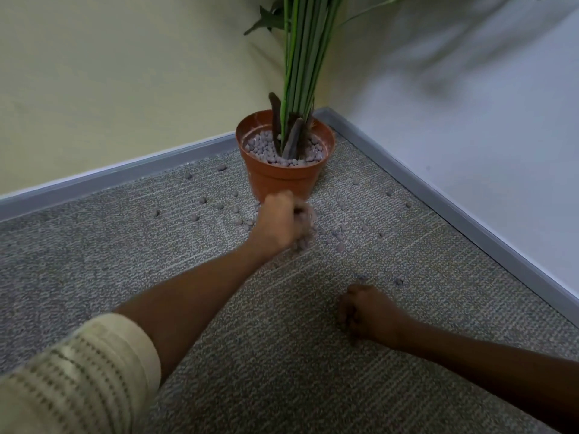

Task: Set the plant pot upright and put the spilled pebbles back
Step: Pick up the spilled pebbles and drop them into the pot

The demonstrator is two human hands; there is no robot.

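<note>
Risk of dropping pebbles (340,245) short of the upright pot (283,158) in the carpet (282,355) corner: left hand (283,222) grip curled round a loose, blurred handful just before the pot, right hand (365,313) grip curled on the carpet, contents hidden; possible knock to stems (300,57), retipping.

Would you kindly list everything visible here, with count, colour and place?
Terracotta plastic plant pot: one, orange-brown, upright in the corner.
Green plant stems: a bundle, rising from the pot.
Grey-purple pebbles in the pot: many.
Spilled grey-purple pebbles: dozens, scattered on the carpet.
Grey carpet: one, the floor.
Grey skirting: along both walls.
Left hand: curled over pebbles before the pot.
Right hand: curled, on the carpet; contents hidden.
</note>
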